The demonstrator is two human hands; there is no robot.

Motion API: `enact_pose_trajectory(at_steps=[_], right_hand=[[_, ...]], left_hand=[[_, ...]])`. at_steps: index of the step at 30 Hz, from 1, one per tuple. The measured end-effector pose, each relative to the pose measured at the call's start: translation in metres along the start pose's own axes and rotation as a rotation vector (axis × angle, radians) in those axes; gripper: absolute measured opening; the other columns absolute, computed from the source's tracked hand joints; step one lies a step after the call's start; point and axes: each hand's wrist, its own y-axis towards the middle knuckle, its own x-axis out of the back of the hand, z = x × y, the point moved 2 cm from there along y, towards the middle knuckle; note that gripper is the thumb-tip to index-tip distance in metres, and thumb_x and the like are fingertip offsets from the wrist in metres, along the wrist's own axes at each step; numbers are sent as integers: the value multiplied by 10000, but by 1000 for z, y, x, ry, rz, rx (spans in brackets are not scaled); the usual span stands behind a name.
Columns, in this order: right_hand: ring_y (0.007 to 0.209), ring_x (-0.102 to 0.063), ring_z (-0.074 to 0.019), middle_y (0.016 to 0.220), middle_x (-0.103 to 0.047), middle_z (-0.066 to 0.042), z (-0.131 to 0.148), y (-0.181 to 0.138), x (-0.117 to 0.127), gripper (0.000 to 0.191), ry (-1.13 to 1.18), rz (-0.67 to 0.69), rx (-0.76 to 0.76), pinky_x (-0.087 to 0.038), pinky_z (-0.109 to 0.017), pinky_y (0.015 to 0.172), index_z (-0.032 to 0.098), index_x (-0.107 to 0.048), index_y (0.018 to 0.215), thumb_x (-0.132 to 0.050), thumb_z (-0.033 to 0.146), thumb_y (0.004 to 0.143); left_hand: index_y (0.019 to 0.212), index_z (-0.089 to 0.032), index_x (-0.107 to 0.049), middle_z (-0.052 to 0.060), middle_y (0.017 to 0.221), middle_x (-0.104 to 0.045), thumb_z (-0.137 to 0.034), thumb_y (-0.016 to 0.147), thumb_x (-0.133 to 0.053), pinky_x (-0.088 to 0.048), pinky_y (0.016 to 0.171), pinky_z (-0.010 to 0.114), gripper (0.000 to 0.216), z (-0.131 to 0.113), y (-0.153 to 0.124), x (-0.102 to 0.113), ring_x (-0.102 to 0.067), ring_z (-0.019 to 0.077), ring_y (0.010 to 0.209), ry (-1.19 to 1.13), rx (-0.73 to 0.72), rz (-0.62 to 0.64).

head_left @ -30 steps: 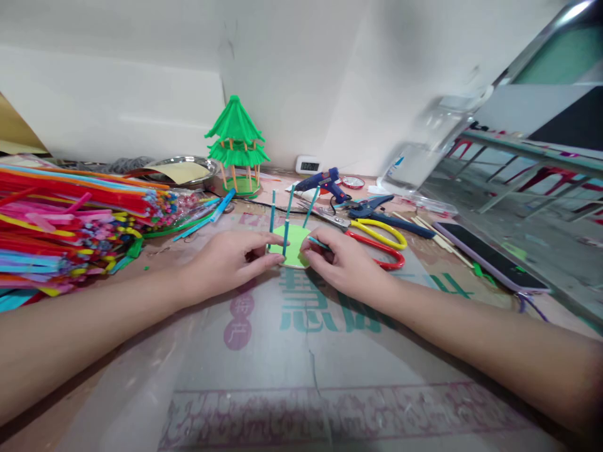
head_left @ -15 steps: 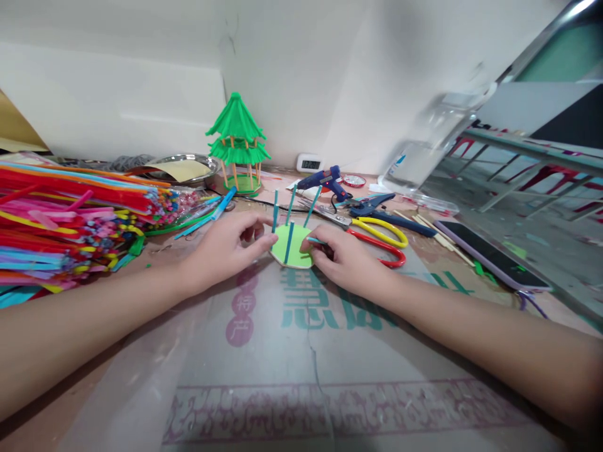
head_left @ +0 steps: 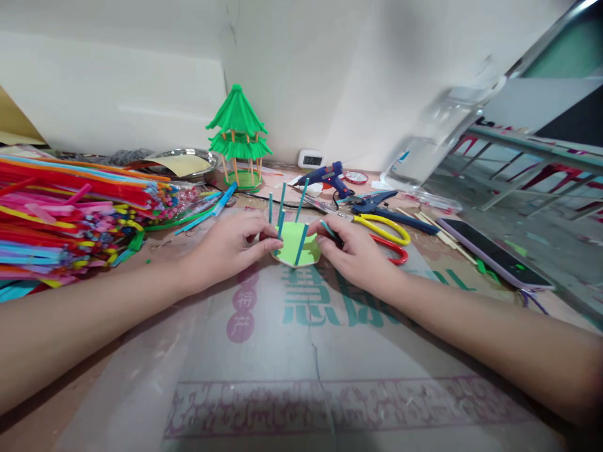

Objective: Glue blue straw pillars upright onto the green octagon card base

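Note:
A light green many-sided base (head_left: 296, 242) sits on the covered table, with several thin blue sticks (head_left: 303, 243) standing up from it. At the base's left edge my left hand (head_left: 238, 242) is closed, thumb and fingertips on the rim beside a standing stick. On the other side my right hand (head_left: 353, 248) is closed around a short blue stick (head_left: 328, 228), whose end shows above the fingers. Its lower part is hidden by the fingers, and these fingers are close to the base's right edge.
Behind stands a green-roofed model pavilion (head_left: 239, 141). A blue glue gun (head_left: 325, 177), scissors (head_left: 384, 229), blue pliers (head_left: 393, 210) and a phone (head_left: 494, 251) lie to the right. Bundled pipe cleaners (head_left: 70, 220) fill the left. A clear jug (head_left: 424, 144) stands at the back right.
The green base has turned, so its sticks stand in different places and another one shows on the left. My right hand has moved slightly right with its stick raised more upright.

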Motion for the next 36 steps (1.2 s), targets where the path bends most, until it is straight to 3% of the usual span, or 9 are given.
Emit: enact_pose_trajectory(at_steps=[6, 11, 17, 25, 29, 32, 36], right_hand=[[610, -495, -136, 733, -623, 6, 7, -8, 6, 179, 37, -144, 66, -384, -273, 576, 192, -703, 990, -532, 227, 952], [566, -459, -106, 769, -647, 13, 7, -7, 3, 192, 142, -33, 83, -355, -257, 532, 191, -719, 1069, -644, 317, 946], [650, -512, -124, 843, -691, -25, 9, -5, 4, 172, 112, 41, 162, -402, -268, 602, 190, -719, 954, -713, 358, 918], [700, -561, -146, 758, -653, -5, 9, -5, 3, 172, 122, 26, 177, -416, -285, 652, 212, -643, 815, -652, 317, 952], [733, -589, -156, 769, -654, -10, 9, -5, 3, 189, 136, 35, 172, -443, -288, 685, 208, -622, 809, -652, 322, 957], [802, -619, -173, 873, -686, -35, 10, -7, 6, 221, 173, 13, 148, -472, -303, 733, 206, -653, 898, -597, 392, 1003], [826, -588, -190, 883, -622, -42, 5, -11, 8, 439, 301, -44, 50, -465, -322, 733, 215, -703, 1109, -384, 515, 1087]], left_hand=[[903, -168, -699, 13, 785, -671, -332, 998, -596, -435, 720, 286, 216, 0, 0, 0, -598, 163, 753, 4, 3, -17], [892, -164, -705, 30, 790, -664, -294, 991, -559, -448, 713, 297, 219, -3, -2, 0, -591, 172, 751, 56, -43, 5], [986, -167, -747, 73, 910, -751, -320, 1019, -545, -507, 822, 330, 256, -3, -3, 0, -684, 207, 891, 57, -77, 48], [1031, -180, -751, 75, 932, -752, -333, 1008, -555, -505, 780, 316, 249, -4, -3, 1, -682, 199, 874, 39, -49, 47], [962, -182, -738, 48, 860, -728, -361, 994, -605, -462, 723, 292, 225, -3, -4, -1, -642, 177, 795, 44, -63, 41], [908, -187, -719, 22, 796, -704, -350, 981, -623, -428, 688, 276, 203, -3, -3, -2, -610, 161, 744, 42, -59, 52], [897, -170, -693, 16, 762, -651, -310, 956, -581, -411, 668, 281, 189, -2, -2, -2, -569, 161, 706, 72, 30, 48]])
